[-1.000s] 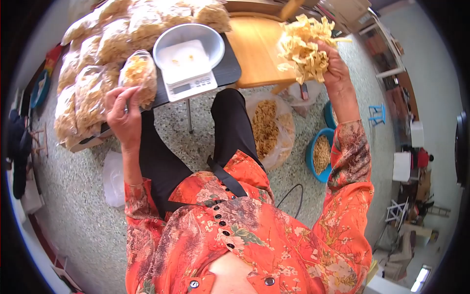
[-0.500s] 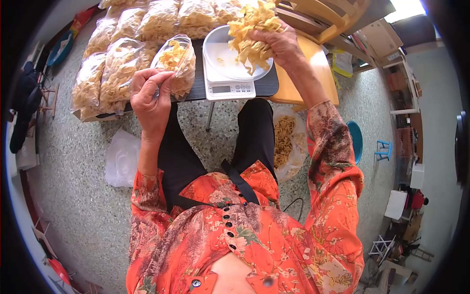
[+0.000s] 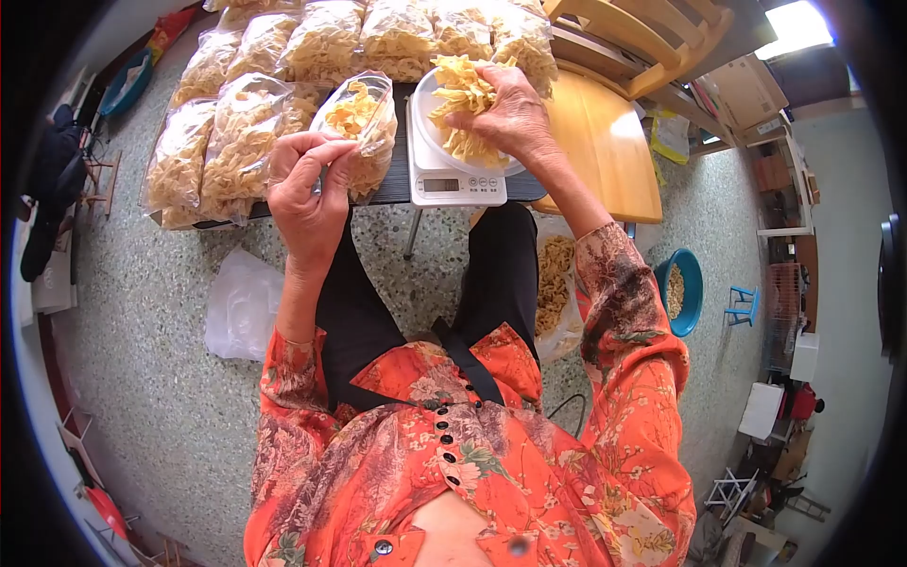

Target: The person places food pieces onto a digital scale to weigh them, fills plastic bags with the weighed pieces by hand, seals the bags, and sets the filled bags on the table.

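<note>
My left hand (image 3: 307, 198) pinches the rim of a clear plastic bag (image 3: 376, 151), which stands open and partly filled with pale yellow dried strips. In my right hand (image 3: 515, 115) is a bunch of dried strips (image 3: 465, 99), held over the white round bowl (image 3: 423, 102) of a kitchen scale (image 3: 458, 190). The lower strips hang into the bowl; whether they touch its bottom I cannot tell. Dark digits show on the scale's display, too small to read.
Filled clear bags (image 3: 241, 132) crowd the dark table's left and back. A wooden chair (image 3: 605, 142) adjoins on the right. On the floor are a bag of browner strips (image 3: 556, 283), a teal basin (image 3: 682, 293), a blue stool (image 3: 743, 304) and a white plastic bag (image 3: 244, 304).
My right hand has lowered the dried strips toward the scale's bowl. The left hand keeps its pinch on the bag's rim. The whole view has shifted slightly.
</note>
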A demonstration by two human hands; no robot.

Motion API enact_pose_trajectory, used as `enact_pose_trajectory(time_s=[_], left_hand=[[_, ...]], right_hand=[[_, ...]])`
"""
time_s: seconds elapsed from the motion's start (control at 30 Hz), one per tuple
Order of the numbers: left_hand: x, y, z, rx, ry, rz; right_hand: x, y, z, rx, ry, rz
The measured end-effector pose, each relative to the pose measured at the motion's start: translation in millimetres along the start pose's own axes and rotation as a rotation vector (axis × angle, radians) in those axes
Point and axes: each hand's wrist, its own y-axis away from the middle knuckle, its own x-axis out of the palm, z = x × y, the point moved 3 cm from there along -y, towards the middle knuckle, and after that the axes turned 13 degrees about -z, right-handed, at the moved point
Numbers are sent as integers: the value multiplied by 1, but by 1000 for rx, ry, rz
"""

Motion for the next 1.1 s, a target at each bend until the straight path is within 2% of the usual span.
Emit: enact_pose_trajectory(time_s=[0.2,0.27,0.37,0.57,0.63,0.8,0.87,1.0,1.1], left_hand=[[2,-2,1,-7,2,7],[3,-2,2,-7,0,9],[3,-2,1,-4,-3,14],[2,-2,4,-14,16,2],[1,-1,5,-1,-12,55],[4,0,5,-12,-9,27],[6,-1,3,-9,-2,3],[7,-1,1,4,-18,49],[7,-1,1,22,-15,82]], right_hand=[[-3,-6,0,-119,123,82],[-7,-9,1,-96,150,197],[-20,-15,6,-98,144,316],[-35,-23,1,-137,59,401],[-40,-24,0,-142,60,392],[-56,-27,-3,-164,147,318],[-58,-29,-9,-103,63,295],[-61,-24,-14,-118,26,313],[-66,-11,-16,-48,-50,231]])
